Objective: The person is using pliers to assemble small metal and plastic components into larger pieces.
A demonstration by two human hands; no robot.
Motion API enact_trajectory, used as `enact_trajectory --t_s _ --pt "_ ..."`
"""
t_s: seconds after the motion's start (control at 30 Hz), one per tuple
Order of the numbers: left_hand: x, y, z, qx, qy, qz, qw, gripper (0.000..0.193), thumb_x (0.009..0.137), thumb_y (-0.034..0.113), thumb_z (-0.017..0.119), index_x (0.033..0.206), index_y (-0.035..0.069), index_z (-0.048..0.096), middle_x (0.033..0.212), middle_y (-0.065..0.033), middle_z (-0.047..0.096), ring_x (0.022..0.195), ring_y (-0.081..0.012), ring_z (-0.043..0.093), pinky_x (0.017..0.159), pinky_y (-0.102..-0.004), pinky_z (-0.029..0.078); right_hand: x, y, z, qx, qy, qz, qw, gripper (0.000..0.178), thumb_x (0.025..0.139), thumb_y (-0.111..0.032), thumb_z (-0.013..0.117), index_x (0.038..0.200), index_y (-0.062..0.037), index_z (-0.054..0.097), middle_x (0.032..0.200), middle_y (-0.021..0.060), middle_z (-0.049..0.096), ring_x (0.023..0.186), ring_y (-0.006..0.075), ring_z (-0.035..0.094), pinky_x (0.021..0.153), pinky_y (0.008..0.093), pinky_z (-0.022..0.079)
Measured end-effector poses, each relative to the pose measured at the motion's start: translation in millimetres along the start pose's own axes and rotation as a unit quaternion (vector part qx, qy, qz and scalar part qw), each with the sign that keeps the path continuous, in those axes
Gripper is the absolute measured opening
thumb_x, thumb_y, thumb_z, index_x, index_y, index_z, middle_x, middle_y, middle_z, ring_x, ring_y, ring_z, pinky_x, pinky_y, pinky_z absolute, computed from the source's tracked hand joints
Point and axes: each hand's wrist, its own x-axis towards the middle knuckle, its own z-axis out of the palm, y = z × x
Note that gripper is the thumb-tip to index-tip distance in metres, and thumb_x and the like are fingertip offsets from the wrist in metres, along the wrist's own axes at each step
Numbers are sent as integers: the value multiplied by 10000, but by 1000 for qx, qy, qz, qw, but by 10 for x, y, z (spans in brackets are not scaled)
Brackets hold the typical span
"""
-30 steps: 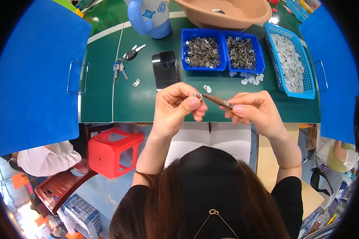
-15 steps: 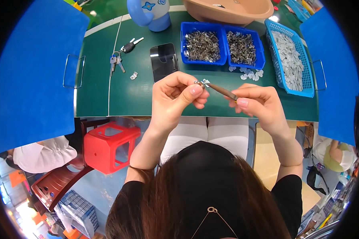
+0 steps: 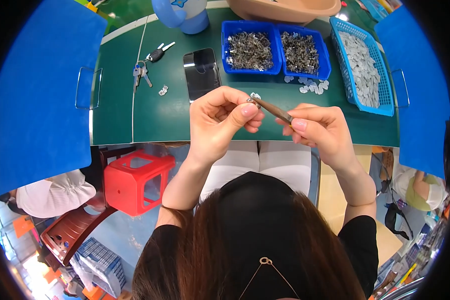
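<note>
A small shiny metal piece [image 3: 252, 102] is pinched between the thumb and forefinger of my left hand [image 3: 225, 116]. Dark, pointed metal tweezers [image 3: 271, 108] are gripped in my right hand [image 3: 319, 125], their tip touching or very near that piece. Just beyond the fingertips, small clear-white bits [image 3: 255, 95] lie on the green table [image 3: 160, 117]. Past them stand a left blue bin [image 3: 224, 50] and a right blue bin [image 3: 327, 62], both heaped with small metal parts. Flat whitish pieces [image 3: 312, 87] are scattered in front of the right bin.
A light-blue basket [image 3: 391, 102] of whitish pieces stands at the right. Left of the bins lie a phone [image 3: 203, 82] and keys [image 3: 141, 75]. A blue-and-white jug [image 3: 194, 22] and a tan basin [image 3: 285, 12] stand behind. Blue panels [image 3: 40, 95] flank the table.
The tweezers' tip has come down and left onto the metal piece in my left fingers. My right hand moved slightly left. The whole table has shifted a little upward in view.
</note>
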Motion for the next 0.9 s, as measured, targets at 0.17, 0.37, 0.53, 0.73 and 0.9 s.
enact_trajectory --t_s 0.17,0.37,0.53,0.73,0.9 --pt "-4 -10 -1 -12 1 -3 1000 127 845 89 637 869 -25 586 758 -109 642 658 -129 623 595 -249 540 -16 18 29 -13 9 -25 1000 275 828 -152 567 941 84 653 797 87 602 606 60 487 494 186 337" --pt "-22 -25 47 -44 7 0 999 127 846 84 632 904 -14 576 846 -122 639 751 -147 634 610 -267 561 -53 12 52 -65 26 -76 995 273 834 -153 557 942 79 654 811 79 594 649 76 476 564 208 361" --pt "4 -82 43 -101 -12 0 995 182 871 169 605 916 6 539 857 -104 578 716 -147 610 525 -235 542 -73 8 58 -80 26 -93 992 263 829 -138 549 946 71 656 816 83 599 659 86 480 592 220 374" --pt "67 -66 40 -75 -8 76 994 138 836 84 641 910 -1 561 849 -98 590 728 -140 606 523 -229 536 -67 -22 81 -90 20 -110 990 264 824 -134 546 940 76 654 818 95 602 657 87 481 594 221 378" --pt "126 -127 56 -126 -47 127 983 121 831 61 638 884 -2 551 845 -109 568 660 -109 554 511 -208 514 -91 -20 79 -77 11 -95 992 275 821 -147 550 932 83 652 805 99 597 625 79 470 555 208 364"
